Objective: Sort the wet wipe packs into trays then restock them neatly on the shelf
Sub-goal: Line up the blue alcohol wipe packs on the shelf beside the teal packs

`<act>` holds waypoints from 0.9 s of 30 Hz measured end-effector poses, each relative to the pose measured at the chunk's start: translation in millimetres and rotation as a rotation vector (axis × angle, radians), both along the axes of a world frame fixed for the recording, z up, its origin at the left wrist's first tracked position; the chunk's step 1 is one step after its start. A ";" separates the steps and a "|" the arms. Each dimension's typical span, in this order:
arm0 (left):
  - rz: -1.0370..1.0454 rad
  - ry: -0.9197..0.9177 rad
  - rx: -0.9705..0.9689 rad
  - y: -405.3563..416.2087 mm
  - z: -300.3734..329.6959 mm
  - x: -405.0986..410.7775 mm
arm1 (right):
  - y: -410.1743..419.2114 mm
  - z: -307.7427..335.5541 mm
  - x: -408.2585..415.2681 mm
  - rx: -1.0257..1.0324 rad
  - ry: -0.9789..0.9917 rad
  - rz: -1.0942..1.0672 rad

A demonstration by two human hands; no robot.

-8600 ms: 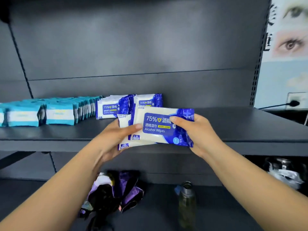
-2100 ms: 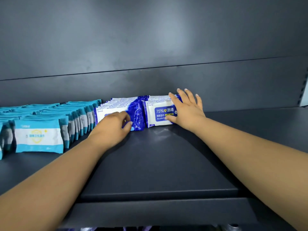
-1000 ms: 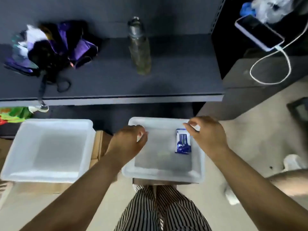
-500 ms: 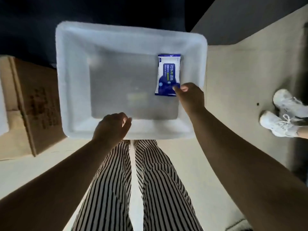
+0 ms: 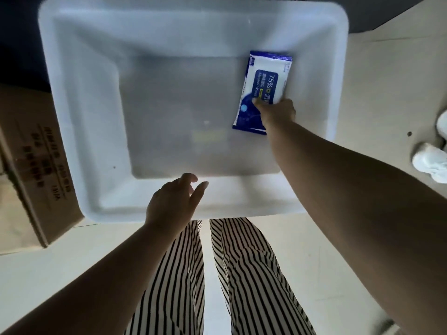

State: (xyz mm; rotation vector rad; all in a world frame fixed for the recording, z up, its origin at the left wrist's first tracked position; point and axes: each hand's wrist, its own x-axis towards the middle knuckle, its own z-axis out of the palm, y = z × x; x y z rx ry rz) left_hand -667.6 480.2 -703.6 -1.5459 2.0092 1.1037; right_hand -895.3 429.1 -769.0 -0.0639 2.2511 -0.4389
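Observation:
A white plastic tray (image 5: 79, 117) fills the upper view, seen from straight above. One blue and white alcohol wipe pack (image 5: 262, 81) lies at its right side, lengthwise away from me. My right hand (image 5: 278, 112) pinches the pack's near end, thumb on top of the label. My left hand (image 5: 174, 201) hovers over the tray's near rim with fingers loosely spread, holding nothing.
A brown cardboard box (image 5: 31, 165) stands against the tray's left side. My striped trouser legs (image 5: 217, 274) are below the tray. White shoes of another person (image 5: 433, 160) show at the right edge on the pale floor.
My right hand has closed on the pack's near end, where it only touched it before. My left hand has opened and lifted slightly. The view has come closer to the tray.

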 end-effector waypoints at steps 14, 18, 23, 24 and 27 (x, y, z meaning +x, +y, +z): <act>-0.129 0.124 0.105 -66.1 -8.2 -67.4 | 74.7 115.0 -13.5 -0.287 0.242 -0.133; -0.223 0.190 -0.067 -104.2 -27.9 -111.6 | 92.1 124.6 -21.8 -0.367 0.205 -0.359; -0.274 0.224 -0.050 -137.5 -62.6 -166.5 | 100.2 119.1 -19.7 -0.457 0.152 -0.520; -0.165 0.217 -0.004 -138.5 -67.1 -173.5 | 101.3 117.8 -18.8 -0.480 0.150 -0.543; 0.129 0.099 0.046 -130.6 -77.0 -183.5 | 103.7 112.8 -15.4 -0.500 0.157 -0.586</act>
